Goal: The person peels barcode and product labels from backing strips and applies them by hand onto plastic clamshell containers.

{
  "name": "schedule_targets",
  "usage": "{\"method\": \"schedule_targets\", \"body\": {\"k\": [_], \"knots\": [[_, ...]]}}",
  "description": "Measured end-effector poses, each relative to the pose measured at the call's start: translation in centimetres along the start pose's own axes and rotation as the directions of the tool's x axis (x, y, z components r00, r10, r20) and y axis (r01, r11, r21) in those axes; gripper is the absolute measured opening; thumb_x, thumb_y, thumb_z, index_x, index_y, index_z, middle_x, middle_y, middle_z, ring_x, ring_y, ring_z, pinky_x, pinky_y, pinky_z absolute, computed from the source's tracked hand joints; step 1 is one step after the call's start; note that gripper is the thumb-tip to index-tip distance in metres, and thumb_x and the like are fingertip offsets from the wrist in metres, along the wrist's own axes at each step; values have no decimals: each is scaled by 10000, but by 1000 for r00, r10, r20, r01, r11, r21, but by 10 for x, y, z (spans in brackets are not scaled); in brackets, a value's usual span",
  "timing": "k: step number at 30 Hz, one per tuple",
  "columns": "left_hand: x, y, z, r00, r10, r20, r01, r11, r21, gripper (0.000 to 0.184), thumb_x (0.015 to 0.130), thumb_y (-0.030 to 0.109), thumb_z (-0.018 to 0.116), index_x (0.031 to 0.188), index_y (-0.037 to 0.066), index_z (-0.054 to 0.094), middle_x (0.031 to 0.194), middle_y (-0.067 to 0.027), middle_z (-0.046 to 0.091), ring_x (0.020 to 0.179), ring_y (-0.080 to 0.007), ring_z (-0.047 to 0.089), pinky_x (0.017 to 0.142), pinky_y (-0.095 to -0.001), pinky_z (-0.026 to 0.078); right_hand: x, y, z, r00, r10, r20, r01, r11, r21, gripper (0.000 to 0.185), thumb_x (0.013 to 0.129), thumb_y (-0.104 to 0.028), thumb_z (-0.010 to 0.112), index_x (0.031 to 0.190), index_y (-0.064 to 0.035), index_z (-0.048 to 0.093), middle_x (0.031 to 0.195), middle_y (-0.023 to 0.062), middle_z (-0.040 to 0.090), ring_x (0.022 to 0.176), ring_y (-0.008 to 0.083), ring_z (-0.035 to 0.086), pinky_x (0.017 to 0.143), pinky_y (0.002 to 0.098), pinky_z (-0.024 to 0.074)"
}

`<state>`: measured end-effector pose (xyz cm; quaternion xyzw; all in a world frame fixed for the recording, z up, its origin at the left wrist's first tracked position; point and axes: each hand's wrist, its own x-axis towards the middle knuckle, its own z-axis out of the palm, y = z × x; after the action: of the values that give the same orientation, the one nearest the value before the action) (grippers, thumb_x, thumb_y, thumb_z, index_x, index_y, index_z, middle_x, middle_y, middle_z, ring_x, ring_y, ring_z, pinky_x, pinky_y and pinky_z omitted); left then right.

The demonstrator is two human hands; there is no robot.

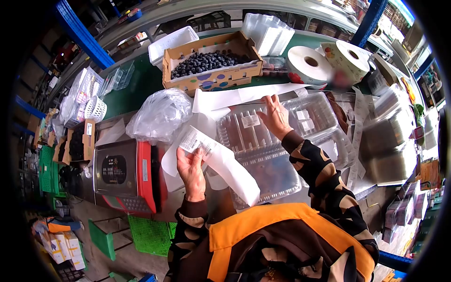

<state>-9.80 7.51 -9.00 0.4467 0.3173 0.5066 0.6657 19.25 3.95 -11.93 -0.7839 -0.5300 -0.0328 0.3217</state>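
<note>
My left hand (191, 176) pinches a strip of white labels (228, 169), the printed end at its fingertips and the blank part curling down to the right. My right hand (276, 116) is over a clear plastic container (242, 134), thumb and fingers apart, just right of a printed label (251, 121) that sits on it. Beside that hand lies another clear container (314, 110) bearing a label. A further clear container (270, 178) lies nearer my body. Left of the label strip stands a red and silver machine with a keypad (124, 176).
Behind the containers stands a cardboard box (211, 80) of dark blue berries. Label rolls (309, 63) stand at the back right. A crumpled clear plastic bag (162, 115) lies near the machine. Stacked clear containers (390, 141) rise on the right. Green crates (150, 232) stand below the table.
</note>
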Motion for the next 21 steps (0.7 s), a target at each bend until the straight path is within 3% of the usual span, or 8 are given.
{"method": "schedule_targets", "body": {"k": [2, 3, 5, 8, 11, 14, 20, 21], "knots": [[1, 3, 5, 999, -20, 41, 21, 1000, -14, 408, 945, 12, 562, 1331, 44, 432, 1185, -88, 615, 1027, -153, 614, 889, -323, 520, -4, -4, -6, 996, 14, 89, -30, 984, 177, 343, 770, -322, 794, 918, -35, 678, 853, 111, 664, 765, 191, 646, 673, 322, 507], [2, 3, 8, 997, -37, 64, 39, 999, -21, 413, 947, 6, 553, 1337, 44, 424, 1191, -92, 613, 1034, -155, 614, 893, -327, 521, -4, -30, -24, 916, 86, 392, -253, 881, 399, 418, 816, -402, 757, 922, -1, 702, 783, 132, 686, 731, 203, 651, 659, 318, 514], [1, 7, 16, 990, -84, 113, 88, 996, -28, 454, 946, -25, 521, 1373, 48, 386, 1217, -111, 599, 1072, -171, 607, 920, -330, 515, -20, -54, -31, 798, -110, 593, -382, 668, 638, 557, 877, -534, 656, 968, 12, 724, 752, 75, 680, 710, 137, 611, 656, 297, 497], [-1, 8, 25, 970, -93, 225, 126, 982, -139, 472, 941, -39, 514, 1385, 45, 379, 1234, -114, 587, 1091, -181, 600, 939, -322, 507, -29, -69, -37, 784, -260, 564, -310, 623, 718, 454, 906, -435, 666, 942, 14, 726, 761, 62, 677, 714, 109, 574, 650, 302, 488], [-1, 10, 21, 921, -232, 312, 315, 916, -248, 472, 936, -38, 509, 1386, 49, 396, 1218, -113, 596, 1082, -188, 612, 944, -331, 517, -33, -73, -42, 825, -322, 465, -145, 674, 724, 363, 913, -349, 684, 928, 12, 718, 771, 54, 678, 717, 81, 559, 645, 297, 485], [-2, -4, 7, 872, -318, 373, 448, 825, -345, 422, 939, -7, 521, 1353, 38, 452, 1205, -108, 608, 1070, -199, 628, 944, -336, 528, -35, -80, -55, 790, -288, 541, -256, 647, 718, 272, 886, -238, 718, 977, 14, 670, 799, 77, 673, 744, 136, 623, 689, 305, 498], [-6, -22, -2, 799, -439, 411, 594, 677, -434, 286, 953, 50, 524, 1237, 25, 542, 1154, -96, 638, 1053, -200, 639, 918, -340, 539, -45, -94, -83, 803, -479, 356, 155, 743, 651, 228, 817, -75, 681, 952, -45, 499, 748, 99, 646, 732, 278, 668, 646, 322, 510], [-8, -25, 0, 797, -428, 426, 595, 681, -427, 270, 956, 55, 521, 1223, 24, 548, 1147, -95, 642, 1050, -198, 640, 913, -338, 540, -48, -98, -86, 794, -442, 416, 136, 798, 588, 265, 774, -63, 699, 923, -64, 480, 777, 92, 646, 768, 300, 656, 716, 347, 512]]}}
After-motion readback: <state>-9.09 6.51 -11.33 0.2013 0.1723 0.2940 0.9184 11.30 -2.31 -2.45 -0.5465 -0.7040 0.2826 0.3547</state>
